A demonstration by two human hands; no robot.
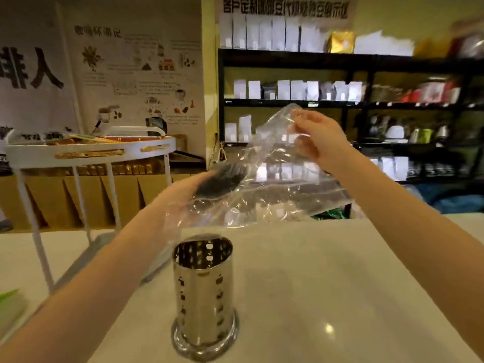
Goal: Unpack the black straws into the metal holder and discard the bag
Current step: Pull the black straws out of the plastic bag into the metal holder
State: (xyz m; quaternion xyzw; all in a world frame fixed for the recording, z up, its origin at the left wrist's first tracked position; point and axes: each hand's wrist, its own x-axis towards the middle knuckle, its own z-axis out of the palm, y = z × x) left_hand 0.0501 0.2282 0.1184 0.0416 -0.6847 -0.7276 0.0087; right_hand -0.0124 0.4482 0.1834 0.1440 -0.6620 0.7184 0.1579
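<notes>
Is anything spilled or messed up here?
Nothing stands out. The metal holder stands upright on the counter, the black straws are bunched in the left hand, and the right hand lifts the clear bag.

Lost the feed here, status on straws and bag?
Left hand grips black straws. Right hand pulls clear bag off. Metal holder empty, unobstructed.

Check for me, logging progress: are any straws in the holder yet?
No: the holder is empty; the left hand grips the straws.
</notes>
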